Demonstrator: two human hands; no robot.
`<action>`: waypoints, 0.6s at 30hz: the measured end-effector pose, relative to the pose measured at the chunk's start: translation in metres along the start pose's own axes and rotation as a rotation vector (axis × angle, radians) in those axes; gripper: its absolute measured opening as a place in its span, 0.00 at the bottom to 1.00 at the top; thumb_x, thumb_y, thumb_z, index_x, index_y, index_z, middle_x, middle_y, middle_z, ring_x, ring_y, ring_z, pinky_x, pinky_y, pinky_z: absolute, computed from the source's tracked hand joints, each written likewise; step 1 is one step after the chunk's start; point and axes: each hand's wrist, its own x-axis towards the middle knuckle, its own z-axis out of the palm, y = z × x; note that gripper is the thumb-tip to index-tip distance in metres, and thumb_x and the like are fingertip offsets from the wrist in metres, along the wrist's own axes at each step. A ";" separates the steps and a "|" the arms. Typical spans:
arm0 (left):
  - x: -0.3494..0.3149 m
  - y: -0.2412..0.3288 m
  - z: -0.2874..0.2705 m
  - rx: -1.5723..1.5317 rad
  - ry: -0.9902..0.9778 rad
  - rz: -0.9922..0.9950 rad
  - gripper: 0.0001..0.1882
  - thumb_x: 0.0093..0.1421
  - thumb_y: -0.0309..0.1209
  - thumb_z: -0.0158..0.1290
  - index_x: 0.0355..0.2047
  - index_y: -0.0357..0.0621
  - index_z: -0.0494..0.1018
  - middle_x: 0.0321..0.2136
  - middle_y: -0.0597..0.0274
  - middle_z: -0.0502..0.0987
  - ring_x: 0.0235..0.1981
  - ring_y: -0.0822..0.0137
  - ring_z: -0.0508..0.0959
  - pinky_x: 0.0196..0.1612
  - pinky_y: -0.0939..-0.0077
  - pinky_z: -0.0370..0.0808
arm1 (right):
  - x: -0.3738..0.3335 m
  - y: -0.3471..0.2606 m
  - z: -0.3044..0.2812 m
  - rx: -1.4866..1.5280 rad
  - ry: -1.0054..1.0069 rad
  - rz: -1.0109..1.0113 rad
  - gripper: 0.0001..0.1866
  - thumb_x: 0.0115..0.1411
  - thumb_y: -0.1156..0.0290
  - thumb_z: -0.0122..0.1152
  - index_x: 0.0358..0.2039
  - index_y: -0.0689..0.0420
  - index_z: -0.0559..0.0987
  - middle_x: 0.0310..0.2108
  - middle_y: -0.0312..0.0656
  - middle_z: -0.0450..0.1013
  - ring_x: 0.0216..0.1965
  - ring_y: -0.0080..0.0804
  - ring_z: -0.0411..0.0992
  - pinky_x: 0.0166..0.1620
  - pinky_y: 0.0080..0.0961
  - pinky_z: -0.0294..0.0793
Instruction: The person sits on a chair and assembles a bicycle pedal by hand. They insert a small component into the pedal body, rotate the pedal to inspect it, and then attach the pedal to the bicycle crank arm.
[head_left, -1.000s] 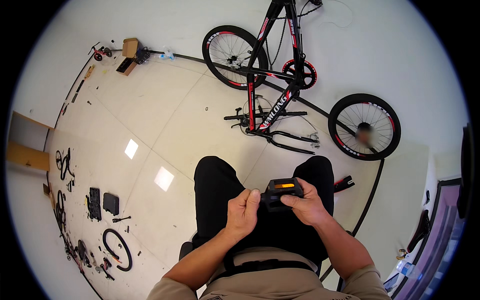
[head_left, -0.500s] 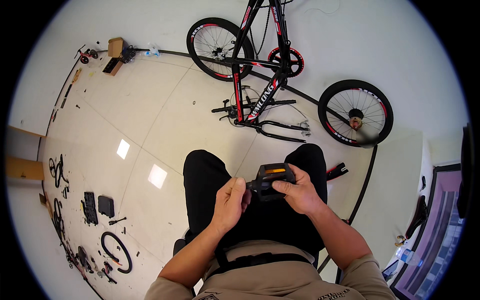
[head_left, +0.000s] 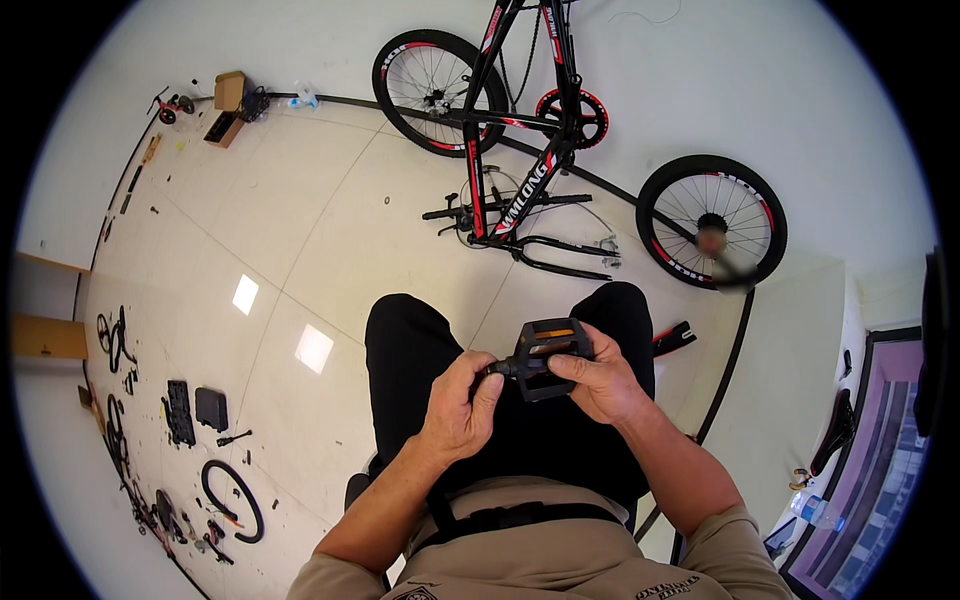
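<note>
Over my lap, a black bicycle pedal (head_left: 540, 375) with orange reflectors is held between both hands. My right hand (head_left: 605, 378) grips the pedal body at its right side, thumb pressed on the front edge. My left hand (head_left: 462, 400) pinches the spindle end at the pedal's left, thumb and fingers closed around its tip. Beyond my knees, a black and red bicycle frame (head_left: 520, 200) stands tilted with its fork and handlebar down on the floor. A black chainring with a red rim (head_left: 588, 122) sits on the frame.
Two wheels, one left (head_left: 400, 105) and one right (head_left: 655, 205), lean against the wall. On the left floor lie an opened tool case (head_left: 180, 425), a black case (head_left: 211, 408), a tire (head_left: 258, 510) and small parts. A cardboard box (head_left: 230, 90) stands far left; a saddle (head_left: 838, 430) is at right.
The pedal has turned in my hands, so its open cage and both reflectors show more. My left fingers have shifted slightly on the spindle; the view has moved a little.
</note>
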 end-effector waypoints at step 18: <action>-0.005 0.008 0.016 -0.457 0.113 -0.451 0.21 0.73 0.38 0.41 0.21 0.46 0.59 0.14 0.70 0.61 0.15 0.78 0.60 0.18 0.81 0.57 | -0.001 0.006 -0.011 -0.249 -0.049 -0.048 0.16 0.58 0.79 0.67 0.47 0.61 0.76 0.39 0.33 0.76 0.40 0.18 0.71 0.46 0.20 0.73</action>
